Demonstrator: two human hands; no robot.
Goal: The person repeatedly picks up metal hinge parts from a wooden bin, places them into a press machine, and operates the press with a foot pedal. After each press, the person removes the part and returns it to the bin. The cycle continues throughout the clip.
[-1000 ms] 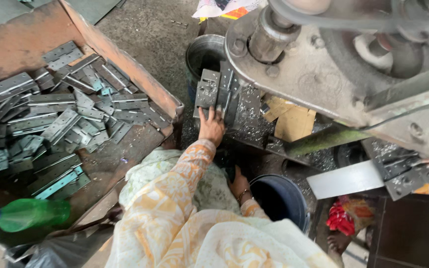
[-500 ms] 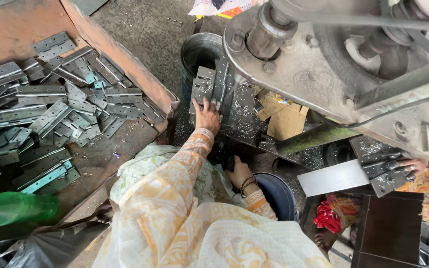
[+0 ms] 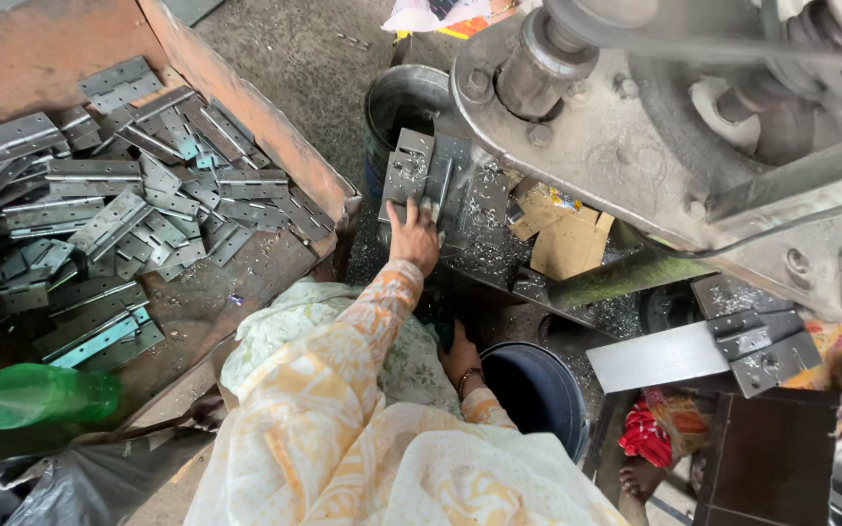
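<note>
A green bottle (image 3: 36, 394) is seen at eight o'clock, loose hinges (image 3: 119, 209) heaped in a rusty tray (image 3: 246, 107) at ten. The right hand (image 3: 459, 353) is lowered beside a dark bucket (image 3: 538, 390), its grip hidden. At twelve, the outstretched left hand (image 3: 413, 237) is pressed, fingers spread, on a hinge plate (image 3: 411, 175) steadied beneath the press (image 3: 635, 136).

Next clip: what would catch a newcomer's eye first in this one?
Probably the rusty tray at left, heaped with grey metal hinges. Next, the big grey machine filling the upper right, with the person's left hand reaching up to a hinge piece on its bed amid metal shavings. The right hand rests low beside a dark bucket, and a green bottle lies at lower left.
</note>
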